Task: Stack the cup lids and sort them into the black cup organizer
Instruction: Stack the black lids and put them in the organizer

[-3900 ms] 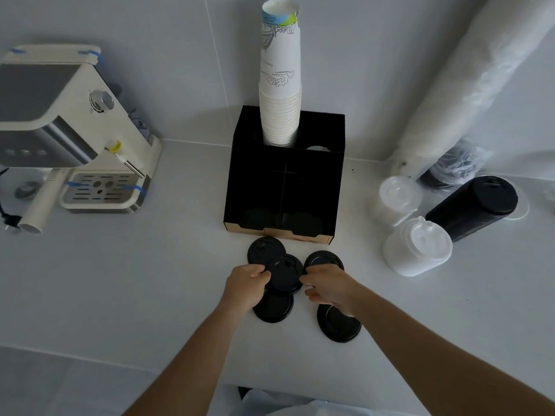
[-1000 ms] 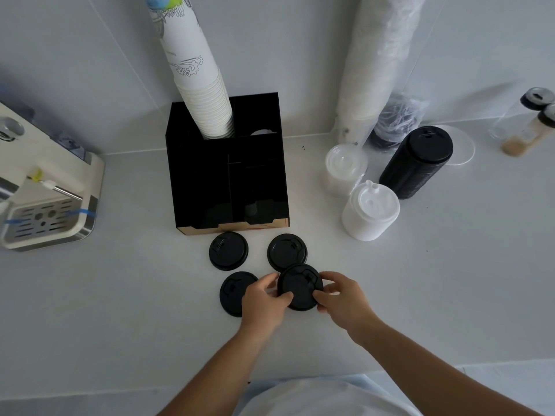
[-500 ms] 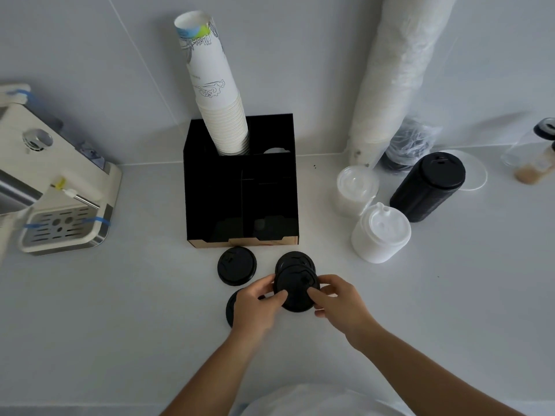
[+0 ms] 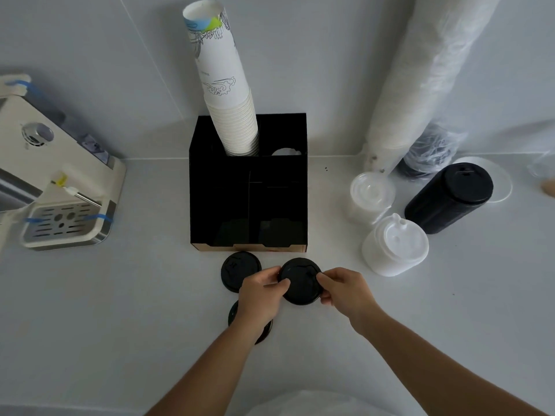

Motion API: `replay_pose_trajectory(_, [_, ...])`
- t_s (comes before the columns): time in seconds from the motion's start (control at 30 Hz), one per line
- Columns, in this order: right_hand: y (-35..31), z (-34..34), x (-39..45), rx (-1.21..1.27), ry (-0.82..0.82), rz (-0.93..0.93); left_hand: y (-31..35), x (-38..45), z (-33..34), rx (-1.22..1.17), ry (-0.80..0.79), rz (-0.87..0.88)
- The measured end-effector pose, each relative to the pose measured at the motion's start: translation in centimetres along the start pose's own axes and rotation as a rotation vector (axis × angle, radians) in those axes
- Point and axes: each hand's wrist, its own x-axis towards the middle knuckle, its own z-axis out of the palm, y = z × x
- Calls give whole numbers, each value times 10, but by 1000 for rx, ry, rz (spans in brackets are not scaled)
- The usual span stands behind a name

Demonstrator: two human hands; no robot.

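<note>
Black lids are in the middle here, and the two hands hold a little pile of lids (image 4: 300,282) between them. The left hand (image 4: 260,292) has its fingers (image 4: 277,285) curled on the left edge of the pile, and the right hand (image 4: 345,291) has its fingers (image 4: 326,279) pinching the right edge. You cannot tell if the pile is touching the white surface (image 4: 120,310) or is lifted a bit above it. Just left of the left fingers, one single lid (image 4: 237,270) lies flat, and the hand covers part of it. Another lid (image 4: 235,310) is mostly hidden under the left hand and wrist. Just past the fingers, away from the person, stands the black box (image 4: 222,181) with open slots, close to the pile but not touching it. A tall stack of paper cups (image 4: 223,94) leans out of the back left slot of the box. Far off to the left of the left fingers sits a cream coffee machine (image 4: 54,187). To the right of the right fingers stands a pile of white lids (image 4: 395,246), and beyond it a pile of clear lids (image 4: 371,195). Next to those a long roll of black lids (image 4: 447,199) lies on its side. A tall wrapped tube of white cups (image 4: 426,76) leans on the wall behind them.
</note>
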Motion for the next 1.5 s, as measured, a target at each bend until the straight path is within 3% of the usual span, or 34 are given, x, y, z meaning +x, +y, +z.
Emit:
replay_pose_trajectory(0.63, [3, 3, 20, -102, 33, 31, -1, 30, 9, 276, -25, 79])
replay_pose_trajectory(1.03, [6, 7, 20, -180, 37, 2, -8, 27, 9, 280, -19, 48])
replay_pose_trajectory(1.2, [1, 8, 25, -153, 44, 78, -1, 30, 9, 267, -69, -14])
replay_pose_trajectory(1.33, [-3, 3, 28, -104, 6, 131, -11, 33, 8, 156, -97, -118])
replay_pose_trajectory(1.5, [0, -1, 22, -64, 4, 102, -16, 23, 11, 60, -120, -130])
